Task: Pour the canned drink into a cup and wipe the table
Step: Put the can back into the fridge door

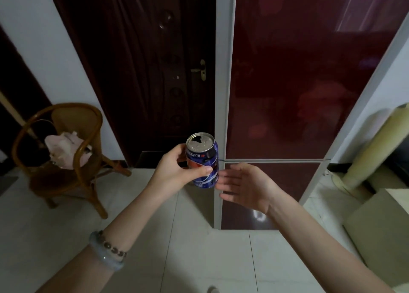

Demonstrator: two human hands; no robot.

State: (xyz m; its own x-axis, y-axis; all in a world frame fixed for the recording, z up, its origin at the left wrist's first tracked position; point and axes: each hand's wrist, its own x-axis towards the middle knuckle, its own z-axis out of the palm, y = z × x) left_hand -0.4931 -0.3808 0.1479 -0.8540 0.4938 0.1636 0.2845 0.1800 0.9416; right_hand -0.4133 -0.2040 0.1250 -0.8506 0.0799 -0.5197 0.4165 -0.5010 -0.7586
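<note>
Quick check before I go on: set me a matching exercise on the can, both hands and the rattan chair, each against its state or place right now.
Column one:
1. can
2. left hand
3. right hand
4. rattan chair

Column two:
A. open, palm up, beside the can
B. at the left by the wall, pale cloth on its seat
C. top already opened, slightly tilted
D. wrapped around the can

Pairs: 1-C, 2-D, 3-A, 4-B

One head-worn view, looking forward and down over a tiled floor [199, 259]. It faces the dark door [155, 71] straight ahead, close above both outstretched forearms.
</note>
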